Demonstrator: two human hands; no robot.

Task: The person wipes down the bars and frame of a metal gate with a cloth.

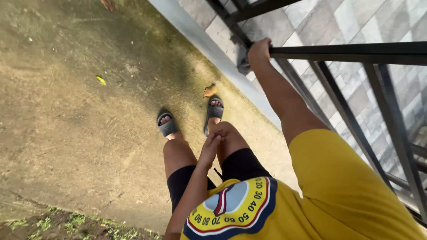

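Note:
My right hand is closed around a grey cloth, pressed against the top bar of a black metal railing; the cloth hangs down below my fingers. My left hand hangs loose in front of my thighs, fingers slightly curled and holding nothing. I stand in black shorts and a yellow shirt, with grey slide sandals on a concrete path.
A pale concrete kerb runs under the railing, with grey paving tiles beyond it. A few fallen leaves lie on the mossy concrete. A strip of soil with small weeds is at the lower left.

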